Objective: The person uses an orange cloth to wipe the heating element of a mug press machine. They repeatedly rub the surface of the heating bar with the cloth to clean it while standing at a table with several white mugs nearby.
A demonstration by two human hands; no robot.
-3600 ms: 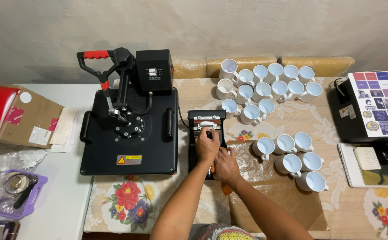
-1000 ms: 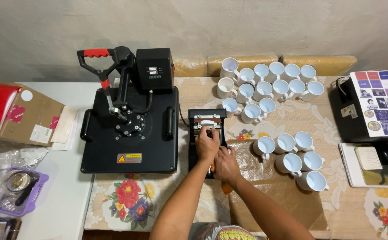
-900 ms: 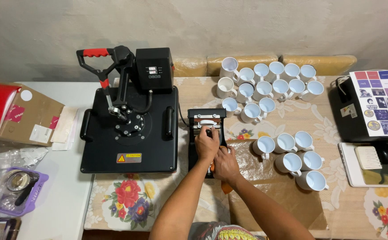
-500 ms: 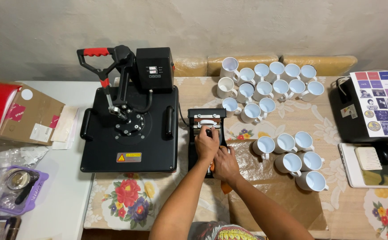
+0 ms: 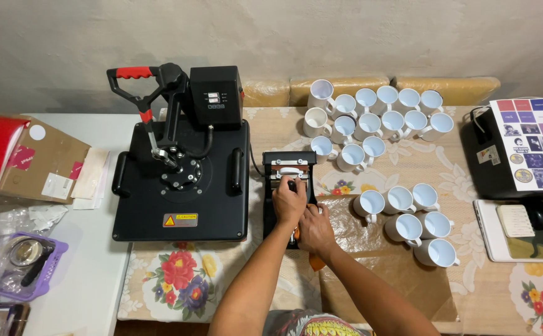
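- Nearest the camera, the right hand [image 5: 316,228] is curled around the orange handle [image 5: 314,260] at the front end of the small mug press [image 5: 289,186].
- Just past it, the left hand [image 5: 289,202] sits on top of that press, fingers closed on a small dark knob [image 5: 292,185].
- The press itself is on the floral tablecloth [image 5: 178,280], just right of the big black heat press [image 5: 181,180].
- Further back, loads of white mugs [image 5: 377,115] are clustered to the right.
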